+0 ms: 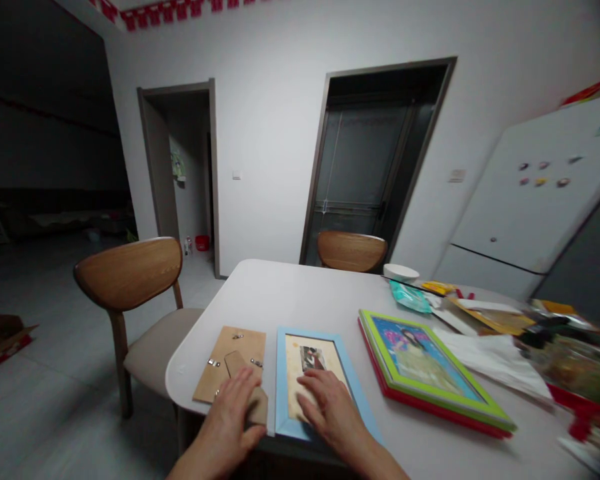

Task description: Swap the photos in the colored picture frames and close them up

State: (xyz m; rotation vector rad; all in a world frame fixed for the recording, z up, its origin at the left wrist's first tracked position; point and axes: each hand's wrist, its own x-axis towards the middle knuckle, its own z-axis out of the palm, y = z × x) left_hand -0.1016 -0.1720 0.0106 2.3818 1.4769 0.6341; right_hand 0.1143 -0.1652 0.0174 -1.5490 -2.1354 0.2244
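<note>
A light blue picture frame point(281, 373) lies face up at the table's near edge, with a cream sheet and a small photo point(313, 358) inside it. My right hand point(334, 410) rests over the frame's lower part, fingers spread, holding nothing. Left of the frame lies a brown frame backing board point(245, 337) with metal clips and a fold-out stand. My left hand point(235, 407) is over its lower half, fingers stretched out, covering part of the stand. To the right, a stack of frames has a lime green picture frame point(430, 373) on top and a red one underneath.
The white table point(300, 293) carries a teal packet point(410, 297), a white bowl point(401, 273), white paper point(495, 360) and assorted bags along its right side. Wooden chairs stand at the left point(135, 273) and far side point(353, 251). A white fridge point(535, 207) is beyond.
</note>
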